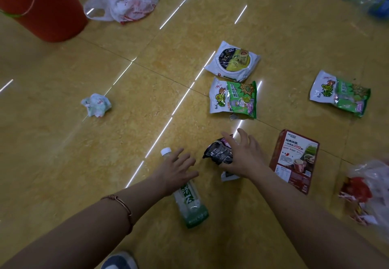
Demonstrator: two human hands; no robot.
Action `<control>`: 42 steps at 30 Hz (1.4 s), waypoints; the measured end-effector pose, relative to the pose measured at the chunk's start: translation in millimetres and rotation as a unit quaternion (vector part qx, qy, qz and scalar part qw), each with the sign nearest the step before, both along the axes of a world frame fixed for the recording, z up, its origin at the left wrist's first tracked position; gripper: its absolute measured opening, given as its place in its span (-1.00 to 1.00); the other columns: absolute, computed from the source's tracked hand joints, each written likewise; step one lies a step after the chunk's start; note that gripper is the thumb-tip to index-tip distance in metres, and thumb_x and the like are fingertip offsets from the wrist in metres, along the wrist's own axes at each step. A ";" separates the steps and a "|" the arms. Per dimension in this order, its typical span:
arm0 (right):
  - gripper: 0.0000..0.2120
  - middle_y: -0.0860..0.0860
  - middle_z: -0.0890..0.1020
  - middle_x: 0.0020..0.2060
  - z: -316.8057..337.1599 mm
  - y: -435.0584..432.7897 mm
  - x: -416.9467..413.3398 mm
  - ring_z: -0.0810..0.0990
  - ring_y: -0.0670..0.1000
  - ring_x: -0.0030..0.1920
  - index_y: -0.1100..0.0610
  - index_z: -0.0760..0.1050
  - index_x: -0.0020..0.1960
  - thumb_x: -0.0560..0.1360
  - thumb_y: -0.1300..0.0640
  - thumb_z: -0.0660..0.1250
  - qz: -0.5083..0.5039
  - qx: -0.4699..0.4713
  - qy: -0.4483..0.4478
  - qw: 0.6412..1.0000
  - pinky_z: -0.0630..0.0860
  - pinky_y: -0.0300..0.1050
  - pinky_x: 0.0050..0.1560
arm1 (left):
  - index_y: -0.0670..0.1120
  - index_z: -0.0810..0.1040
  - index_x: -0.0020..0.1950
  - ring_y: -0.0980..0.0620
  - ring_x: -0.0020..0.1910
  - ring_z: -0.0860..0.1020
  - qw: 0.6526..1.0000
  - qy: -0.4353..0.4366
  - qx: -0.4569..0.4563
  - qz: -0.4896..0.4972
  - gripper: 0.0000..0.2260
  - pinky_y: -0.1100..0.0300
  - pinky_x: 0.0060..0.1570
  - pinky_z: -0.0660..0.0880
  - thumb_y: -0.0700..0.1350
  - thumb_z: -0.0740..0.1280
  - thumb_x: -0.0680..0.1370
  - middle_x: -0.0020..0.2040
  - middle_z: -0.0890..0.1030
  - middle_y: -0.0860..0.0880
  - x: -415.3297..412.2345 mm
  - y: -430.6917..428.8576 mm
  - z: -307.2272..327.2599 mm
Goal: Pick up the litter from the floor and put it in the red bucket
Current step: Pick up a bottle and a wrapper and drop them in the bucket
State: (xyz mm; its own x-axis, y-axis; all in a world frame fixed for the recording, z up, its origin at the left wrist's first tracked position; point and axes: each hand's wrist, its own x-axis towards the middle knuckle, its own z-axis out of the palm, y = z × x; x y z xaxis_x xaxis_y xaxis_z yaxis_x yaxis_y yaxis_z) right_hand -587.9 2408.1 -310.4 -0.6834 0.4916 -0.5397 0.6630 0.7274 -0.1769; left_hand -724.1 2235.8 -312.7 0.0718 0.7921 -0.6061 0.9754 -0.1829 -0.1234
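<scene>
Shoe (119,261), green bottle (190,203), red box (294,161), 2 green packets (233,98)

A glossy yellow tiled floor (147,100) carries a red bucket (42,7) far left, a green bottle (190,203) near, snack packets (233,98) right.

Cut off by the top-left edge: red bucket (40,9), rim unseen. Cropped at the right edge: red-and-clear plastic bag (366,191) and blurred blue-capped bottle (368,1). Partly hidden under the right hand (245,157): dark wrapper (219,153).
</scene>
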 end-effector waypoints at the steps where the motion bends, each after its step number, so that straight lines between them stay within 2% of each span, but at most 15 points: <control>1: -0.05 0.12 -0.17 0.52 -1.4 -1.7 0.0 -0.09 0.28 0.50 -0.19 -0.20 0.52 0.38 -0.24 0.38 -0.007 -0.007 -0.001 1.000 0.01 0.16 0.46 | 0.01 0.16 0.46 -0.18 0.48 0.05 1.000 0.001 0.001 0.003 -0.37 -0.17 0.45 -0.20 -0.13 0.39 0.47 0.46 0.13 -0.20 1.2 -0.8 -0.9; 4: 0.01 0.13 -0.26 0.51 -6.4 -9.7 -2.7 -0.14 0.29 0.50 -0.23 -0.28 0.50 0.37 -0.23 0.41 -0.002 -0.018 -0.007 1.000 -0.03 0.17 0.47 | 0.07 0.29 0.40 -0.18 0.44 0.21 0.999 -0.004 0.035 0.007 -0.37 -0.18 0.44 -0.08 -0.07 0.47 0.39 0.41 0.27 -0.19 6.3 -5.8 -3.4; 7: 0.04 0.13 -0.31 0.50 -11.5 -14.9 -8.6 -0.14 0.32 0.49 -0.26 -0.32 0.48 0.35 -0.24 0.42 0.011 -0.012 -0.013 1.000 -0.05 0.22 0.46 | 0.10 0.03 0.49 -0.21 0.50 -0.03 1.000 -0.001 -0.007 -0.013 -0.33 -0.18 0.40 -0.30 -0.12 0.34 0.52 0.50 0.03 -0.19 10.1 -13.5 -15.3; 10: 0.04 0.11 -0.35 0.49 -14.2 -17.6 -14.1 -0.15 0.34 0.49 -0.28 -0.33 0.47 0.35 -0.24 0.42 0.015 -0.013 -0.016 1.000 -0.06 0.31 0.43 | 0.16 -0.07 0.49 -0.21 0.51 -0.08 1.000 -0.003 -0.002 -0.010 -0.36 -0.17 0.33 -0.40 -0.10 0.26 0.57 0.51 -0.01 -0.18 10.3 -14.4 -17.8; 14: 0.04 0.08 -0.38 0.48 -14.8 -17.9 -15.9 -0.15 0.33 0.49 -0.30 -0.35 0.46 0.36 -0.21 0.43 0.019 -0.012 -0.036 0.999 -0.02 0.39 0.39 | 0.18 -0.02 0.47 -0.22 0.49 -0.01 1.000 -0.019 0.004 -0.008 -0.40 -0.26 0.38 -0.28 -0.11 0.25 0.57 0.48 0.05 -0.18 7.2 -13.0 -19.6; 16: 0.05 0.07 -0.37 0.48 -16.0 -16.9 -14.3 -0.09 0.32 0.48 -0.31 -0.35 0.45 0.36 -0.17 0.44 0.014 -0.019 -0.050 0.998 0.07 0.38 0.38 | 0.16 0.03 0.45 -0.23 0.46 0.07 1.000 -0.022 0.006 -0.015 -0.44 -0.29 0.39 -0.24 -0.12 0.24 0.57 0.45 0.12 -0.19 6.2 -10.1 -19.7; 19: 0.01 0.08 -0.23 0.50 -17.8 -15.2 -10.3 0.13 0.30 0.42 -0.28 -0.27 0.48 0.38 -0.09 0.46 -0.002 -0.022 -0.060 0.998 0.30 0.29 0.29 | 0.11 0.09 0.43 -0.24 0.41 0.17 0.999 -0.022 -0.002 -0.031 -0.46 -0.29 0.41 -0.16 -0.13 0.28 0.55 0.40 0.19 -0.19 5.7 -5.5 -20.5; 21: -0.10 0.10 -0.07 0.48 -18.4 -15.6 -7.2 0.24 0.28 0.33 -0.22 -0.14 0.50 0.43 0.06 0.42 -0.006 -0.011 -0.052 0.999 0.38 0.20 0.19 | 0.10 0.11 0.42 -0.24 0.38 0.21 0.999 -0.027 -0.009 -0.033 -0.45 -0.26 0.43 -0.05 -0.13 0.32 0.53 0.40 0.21 -0.19 6.2 -4.0 -19.4; 24: -0.28 0.09 0.10 0.40 -17.4 -16.5 -1.1 0.30 0.24 0.26 -0.16 0.06 0.47 0.47 0.13 0.36 -0.015 -0.011 -0.047 0.999 0.39 0.18 0.16 | 0.08 0.10 0.43 -0.22 0.35 0.25 0.999 -0.035 -0.023 -0.024 -0.43 -0.23 0.39 0.10 -0.12 0.33 0.53 0.41 0.20 -0.19 3.8 -3.3 -12.5; 27: -0.36 0.07 0.16 0.39 -13.4 -20.1 5.5 0.31 0.22 0.26 -0.15 0.13 0.46 0.49 0.18 0.31 -0.025 -0.028 -0.037 0.999 0.37 0.17 0.19 | 0.10 0.08 0.45 -0.17 0.32 0.29 0.998 -0.047 -0.029 0.002 -0.40 -0.14 0.32 0.22 -0.10 0.32 0.53 0.42 0.20 -0.15 -4.8 -5.5 1.9; 30: -0.35 0.06 0.16 0.42 3.0 -29.1 11.9 0.31 0.21 0.29 -0.13 0.11 0.47 0.50 0.23 0.28 -0.043 -0.048 -0.019 0.998 0.35 0.16 0.24 | 0.13 0.08 0.46 -0.11 0.30 0.31 0.997 -0.067 -0.023 0.038 -0.41 -0.06 0.31 0.27 -0.07 0.31 0.53 0.40 0.24 -0.09 -14.2 -9.8 31.0; 32: -0.29 0.06 0.14 0.43 24.4 -37.5 16.7 0.31 0.22 0.30 -0.12 0.09 0.48 0.47 0.24 0.34 -0.047 -0.063 -0.009 0.997 0.38 0.14 0.22 | 0.14 0.08 0.47 -0.09 0.29 0.32 0.995 -0.072 -0.031 0.061 -0.40 -0.03 0.30 0.31 -0.04 0.31 0.52 0.38 0.26 -0.07 -20.2 -11.6 61.4; 36: -0.20 0.04 0.05 0.49 97.9 -42.3 25.0 0.28 0.23 0.34 -0.09 0.06 0.50 0.43 0.23 0.42 -0.062 -0.091 0.010 0.994 0.36 0.15 0.20 | 0.15 0.06 0.48 -0.03 0.22 0.34 0.992 -0.084 -0.028 0.092 -0.36 0.07 0.19 0.39 0.07 0.32 0.50 0.32 0.28 -0.04 -26.0 -13.0 139.0; 40: -0.20 -0.01 -0.08 0.54 192.5 -30.8 28.1 0.06 0.26 0.47 -0.08 0.04 0.50 0.44 0.24 0.41 -0.096 -0.096 0.027 0.990 0.28 0.29 0.33 | 0.19 0.06 0.41 -0.01 0.15 0.38 0.984 -0.110 0.008 0.142 -0.34 0.12 0.05 0.43 0.08 0.37 0.45 0.26 0.31 -0.03 -23.6 -12.5 226.8; 42: -0.23 -0.02 -0.10 0.54 242.8 -24.2 29.3 -0.04 0.25 0.50 -0.07 0.05 0.50 0.46 0.28 0.38 -0.106 -0.089 0.045 0.989 0.28 0.35 0.31 | 0.20 0.03 0.34 -0.02 0.09 0.40 0.979 -0.125 0.030 0.160 -0.34 0.12 -0.04 0.45 0.09 0.40 0.42 0.18 0.34 -0.04 -21.0 -8.1 274.0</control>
State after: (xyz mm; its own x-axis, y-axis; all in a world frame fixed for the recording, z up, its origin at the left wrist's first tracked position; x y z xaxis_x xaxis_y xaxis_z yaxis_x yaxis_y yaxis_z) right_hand -558.7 2383.9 -67.6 -0.6250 0.5320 -0.5713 0.7726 0.5261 -0.3553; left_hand -745.1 2227.7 -38.7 -0.0460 0.8322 -0.5526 0.9824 0.1379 0.1258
